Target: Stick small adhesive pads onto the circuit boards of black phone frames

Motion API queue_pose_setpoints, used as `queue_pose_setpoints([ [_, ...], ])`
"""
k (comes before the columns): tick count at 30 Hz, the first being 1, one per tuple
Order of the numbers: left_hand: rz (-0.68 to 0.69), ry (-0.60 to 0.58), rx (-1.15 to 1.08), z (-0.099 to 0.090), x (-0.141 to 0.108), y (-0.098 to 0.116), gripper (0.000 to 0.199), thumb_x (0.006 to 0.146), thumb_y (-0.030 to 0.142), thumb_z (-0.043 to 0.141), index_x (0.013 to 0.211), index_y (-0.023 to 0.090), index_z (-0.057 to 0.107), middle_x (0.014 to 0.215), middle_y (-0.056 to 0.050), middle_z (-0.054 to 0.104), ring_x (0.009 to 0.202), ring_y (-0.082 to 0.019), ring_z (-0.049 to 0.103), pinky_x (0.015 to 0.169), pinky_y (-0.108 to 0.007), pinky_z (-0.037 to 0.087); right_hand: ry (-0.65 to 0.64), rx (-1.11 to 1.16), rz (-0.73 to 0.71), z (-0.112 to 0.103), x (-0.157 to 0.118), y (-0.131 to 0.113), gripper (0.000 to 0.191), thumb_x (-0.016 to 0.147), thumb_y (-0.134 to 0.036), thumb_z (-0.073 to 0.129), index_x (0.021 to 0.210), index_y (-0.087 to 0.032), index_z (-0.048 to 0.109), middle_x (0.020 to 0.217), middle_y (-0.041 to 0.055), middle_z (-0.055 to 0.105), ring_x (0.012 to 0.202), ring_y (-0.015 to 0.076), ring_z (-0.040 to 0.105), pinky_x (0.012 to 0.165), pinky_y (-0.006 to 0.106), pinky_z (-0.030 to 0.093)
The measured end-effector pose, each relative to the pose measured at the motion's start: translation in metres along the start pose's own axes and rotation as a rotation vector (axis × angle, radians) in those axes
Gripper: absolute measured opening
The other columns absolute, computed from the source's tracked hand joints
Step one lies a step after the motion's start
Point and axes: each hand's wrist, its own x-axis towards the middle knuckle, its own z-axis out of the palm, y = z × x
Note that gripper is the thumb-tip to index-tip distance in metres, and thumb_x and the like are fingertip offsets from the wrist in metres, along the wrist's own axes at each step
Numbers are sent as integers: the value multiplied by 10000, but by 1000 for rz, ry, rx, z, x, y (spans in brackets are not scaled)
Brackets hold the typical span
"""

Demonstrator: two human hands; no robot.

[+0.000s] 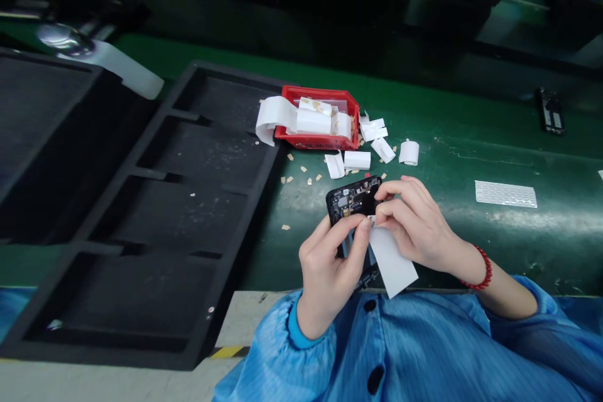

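Note:
An opened phone body (349, 201) with bare circuitry lies at the table's front edge, partly under both hands. Over its middle, my left hand (334, 257) pinches the upper end of a white paper strip (393, 264) between thumb and forefinger. My right hand (414, 220), with a red bead bracelet on the wrist, is closed at the strip's top right, its fingertips by the phone's upper right side. Whatever those fingertips hold is too small to make out. The strip hangs down toward the blue sleeves and covers part of the phone.
Behind the hands stands a red bin (311, 142) with white paper rolls. Curled paper pieces (357, 160) and tan bits (285, 227) lie around it. A black compartment tray (235, 226) is at left. A clear label sheet (505, 194) and another phone part (550, 112) lie at right.

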Motion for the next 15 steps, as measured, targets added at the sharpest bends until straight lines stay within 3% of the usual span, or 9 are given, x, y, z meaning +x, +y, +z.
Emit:
queue_pose_setpoints([
  [4, -59, -2, -18, 0, -1, 0, 123, 924, 155, 637, 852, 170, 736, 798, -13, 715, 676, -128, 637, 627, -219, 506, -31, 86, 15, -4, -2, -2, 124, 1012, -124, 461, 950, -225, 497, 1135, 100, 618, 1043, 202, 608, 1038, 454, 463],
  [9, -210, -161, -1, 6, 6, -20, 203, 965, 263, 583, 926, 174, 762, 888, -58, 735, 781, -187, 686, 715, -280, 527, -88, 192, 62, -18, 8, 4, 92, 1034, -157, 441, 979, -226, 468, 1193, 121, 600, 1172, 212, 592, 999, 402, 520],
  [15, -116, -222, 106, 2, 7, -25, 352, 932, 88, 425, 1085, 176, 730, 940, -87, 762, 835, -210, 737, 775, -305, 575, -184, 37, -33, -25, 17, 13, 139, 1015, -147, 412, 982, -244, 507, 1273, 131, 630, 1190, 238, 649, 944, 382, 563],
])
